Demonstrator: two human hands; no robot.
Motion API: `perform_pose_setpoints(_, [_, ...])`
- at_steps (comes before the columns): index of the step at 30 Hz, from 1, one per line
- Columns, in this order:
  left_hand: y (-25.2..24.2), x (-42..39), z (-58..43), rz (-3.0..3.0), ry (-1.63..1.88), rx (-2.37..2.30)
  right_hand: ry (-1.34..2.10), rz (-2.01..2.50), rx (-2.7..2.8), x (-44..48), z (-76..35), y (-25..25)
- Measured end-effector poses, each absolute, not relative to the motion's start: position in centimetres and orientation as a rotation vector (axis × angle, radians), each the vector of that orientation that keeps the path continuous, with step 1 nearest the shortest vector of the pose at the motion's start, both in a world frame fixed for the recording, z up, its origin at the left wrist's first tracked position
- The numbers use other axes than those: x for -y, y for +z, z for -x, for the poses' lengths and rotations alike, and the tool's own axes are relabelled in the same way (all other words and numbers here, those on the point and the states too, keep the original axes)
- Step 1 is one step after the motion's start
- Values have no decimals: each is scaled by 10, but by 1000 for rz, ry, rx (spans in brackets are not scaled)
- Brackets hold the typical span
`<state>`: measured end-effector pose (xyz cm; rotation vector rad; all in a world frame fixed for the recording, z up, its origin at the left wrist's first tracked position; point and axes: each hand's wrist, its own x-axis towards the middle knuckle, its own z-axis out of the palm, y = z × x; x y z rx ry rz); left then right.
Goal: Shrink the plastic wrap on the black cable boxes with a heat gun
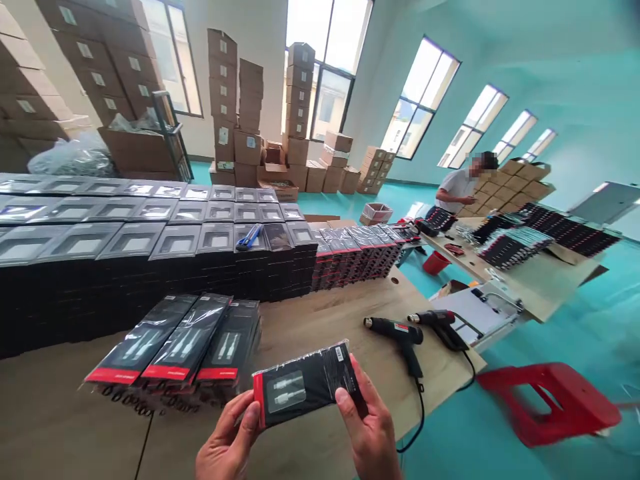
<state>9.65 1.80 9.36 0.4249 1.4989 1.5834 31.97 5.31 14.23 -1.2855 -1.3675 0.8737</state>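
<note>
Wrapped cable pack point(305, 385) hangs between the fingers point(249, 419) of both hands, above the table point(325, 313): left hand point(227, 447) pinches its red end, right hand point(371, 433) clamps the far end, thumb on top. Seemingly a checking step; any further move calls for a firm grip on slick film.

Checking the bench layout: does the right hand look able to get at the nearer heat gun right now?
Probably, once it lets go: the right hand holds the black package with the left hand. The heat gun lies beyond it on open tabletop, nothing between.
</note>
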Motion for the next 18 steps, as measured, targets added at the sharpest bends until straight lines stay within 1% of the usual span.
perform_pose_setpoints(3, [81,-24,-112,-400,1501,-1393,774,1296,1363,-50,-326,145])
perform_pose_setpoints(6, [75,-30,-132,-571,1444,-1403,638,1320,1377,-51,-340,150])
perform_pose_setpoints(9, [79,-41,-157,-1142,1495,-1584,467,1310,1461,-56,-362,154])
perform_pose_setpoints(11, [88,-52,-179,-1605,1455,-1593,354,1253,1553,-60,-377,156])
perform_pose_setpoints(13, [97,-64,-206,-1869,1414,-1581,261,1190,1631,-66,-394,158])
perform_pose_setpoints(18, [105,-87,-273,-1906,1509,-1654,134,1098,1726,-78,-433,158])
